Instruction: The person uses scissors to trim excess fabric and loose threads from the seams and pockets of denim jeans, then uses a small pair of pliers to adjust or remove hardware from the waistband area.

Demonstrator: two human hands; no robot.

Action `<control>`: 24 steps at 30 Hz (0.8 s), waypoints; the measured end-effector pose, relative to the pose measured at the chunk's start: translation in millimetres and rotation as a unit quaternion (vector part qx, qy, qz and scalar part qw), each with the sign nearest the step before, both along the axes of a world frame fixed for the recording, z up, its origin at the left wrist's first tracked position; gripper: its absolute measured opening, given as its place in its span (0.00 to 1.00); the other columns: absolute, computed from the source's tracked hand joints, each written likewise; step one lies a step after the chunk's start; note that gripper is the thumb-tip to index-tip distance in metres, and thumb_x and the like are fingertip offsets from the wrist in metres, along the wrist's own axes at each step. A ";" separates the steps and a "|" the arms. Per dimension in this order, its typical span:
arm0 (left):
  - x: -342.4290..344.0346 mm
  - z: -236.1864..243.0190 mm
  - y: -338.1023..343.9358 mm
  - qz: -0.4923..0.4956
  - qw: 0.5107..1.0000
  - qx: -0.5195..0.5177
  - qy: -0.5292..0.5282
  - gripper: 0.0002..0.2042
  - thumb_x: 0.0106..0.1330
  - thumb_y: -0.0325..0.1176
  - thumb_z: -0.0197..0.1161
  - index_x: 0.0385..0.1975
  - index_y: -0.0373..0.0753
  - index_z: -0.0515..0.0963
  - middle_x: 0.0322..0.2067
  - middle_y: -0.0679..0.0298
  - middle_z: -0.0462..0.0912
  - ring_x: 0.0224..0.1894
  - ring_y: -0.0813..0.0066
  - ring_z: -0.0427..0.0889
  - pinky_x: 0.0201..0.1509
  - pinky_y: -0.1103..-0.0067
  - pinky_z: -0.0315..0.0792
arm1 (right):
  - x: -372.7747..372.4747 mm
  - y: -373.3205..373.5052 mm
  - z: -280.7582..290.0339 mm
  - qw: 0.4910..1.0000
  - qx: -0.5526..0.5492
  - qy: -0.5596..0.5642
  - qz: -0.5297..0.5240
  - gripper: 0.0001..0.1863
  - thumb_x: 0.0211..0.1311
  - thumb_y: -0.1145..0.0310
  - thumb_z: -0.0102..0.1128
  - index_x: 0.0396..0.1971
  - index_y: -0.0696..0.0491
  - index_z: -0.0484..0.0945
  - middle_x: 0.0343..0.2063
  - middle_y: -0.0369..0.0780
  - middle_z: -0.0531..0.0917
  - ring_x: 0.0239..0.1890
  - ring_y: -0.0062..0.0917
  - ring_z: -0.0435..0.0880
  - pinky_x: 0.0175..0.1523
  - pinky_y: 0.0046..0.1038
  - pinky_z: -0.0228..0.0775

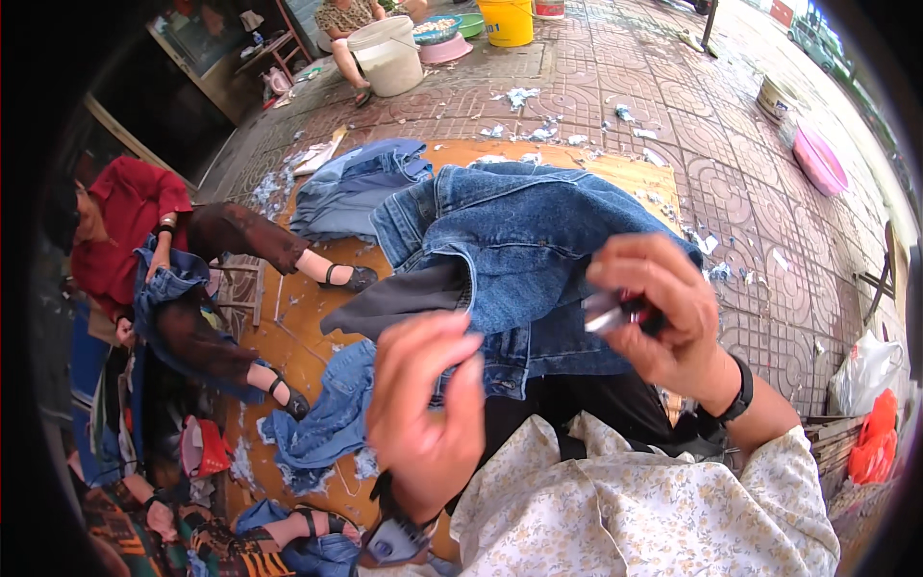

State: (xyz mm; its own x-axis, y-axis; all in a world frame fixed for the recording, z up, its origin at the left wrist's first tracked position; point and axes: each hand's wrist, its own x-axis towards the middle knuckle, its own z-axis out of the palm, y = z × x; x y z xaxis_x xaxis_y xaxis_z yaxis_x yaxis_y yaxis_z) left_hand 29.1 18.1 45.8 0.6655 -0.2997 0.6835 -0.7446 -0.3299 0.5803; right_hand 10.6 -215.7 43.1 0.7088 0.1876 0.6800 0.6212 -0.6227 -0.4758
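Blue denim jeans lie across my lap and the board before me, with a dark grey pocket lining turned out. My left hand is raised at the near edge of the jeans, its fingers loosely bent and apart from the thumb. Nothing shows in it, though motion blurs it slightly. My right hand, above the right part of the jeans, is closed round a small metal-tipped tool with a dark red part. The fingers hide most of that tool.
More denim lies at the board's far left, another piece nearer. A co-worker in a red top holds denim on the left; another person's legs show below. A white bucket and yellow bucket stand far off. Scraps litter the paving.
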 end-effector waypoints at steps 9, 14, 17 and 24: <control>82.4 -55.5 -74.8 0.031 0.991 0.127 0.025 0.17 0.50 0.20 0.65 0.40 0.30 0.72 0.43 0.51 0.73 0.47 0.53 0.71 0.50 0.68 0.67 | 68.3 -21.7 -23.6 0.971 0.049 0.178 -0.152 0.10 0.51 0.67 0.66 0.26 0.58 0.76 0.18 0.44 0.75 0.21 0.32 0.73 0.28 0.31 0.65; 90.7 -59.1 -73.2 0.014 0.978 0.191 0.085 0.15 0.52 0.24 0.64 0.41 0.30 0.75 0.41 0.49 0.77 0.47 0.51 0.74 0.51 0.67 0.67 | 75.3 -25.9 -36.5 0.972 0.122 0.159 -0.119 0.11 0.54 0.67 0.64 0.24 0.58 0.74 0.12 0.40 0.67 0.16 0.24 0.62 0.24 0.27 0.59; 92.8 -53.0 -67.5 -0.045 0.977 0.140 0.155 0.10 0.55 0.25 0.63 0.37 0.31 0.76 0.34 0.58 0.80 0.37 0.72 0.78 0.43 0.77 0.70 | 86.4 -33.3 -43.4 0.972 0.173 0.130 -0.093 0.09 0.55 0.68 0.64 0.25 0.58 0.75 0.12 0.37 0.69 0.18 0.18 0.64 0.25 0.25 0.60; 71.8 -42.9 -66.9 -0.290 0.784 -0.219 0.504 0.10 0.58 0.26 0.65 0.38 0.32 0.76 0.32 0.70 0.80 0.33 0.90 0.74 0.39 0.90 0.70 | 101.4 -37.6 -66.5 0.961 0.192 0.178 -0.089 0.06 0.55 0.70 0.64 0.27 0.57 0.77 0.15 0.33 0.74 0.20 0.16 0.68 0.28 0.22 0.63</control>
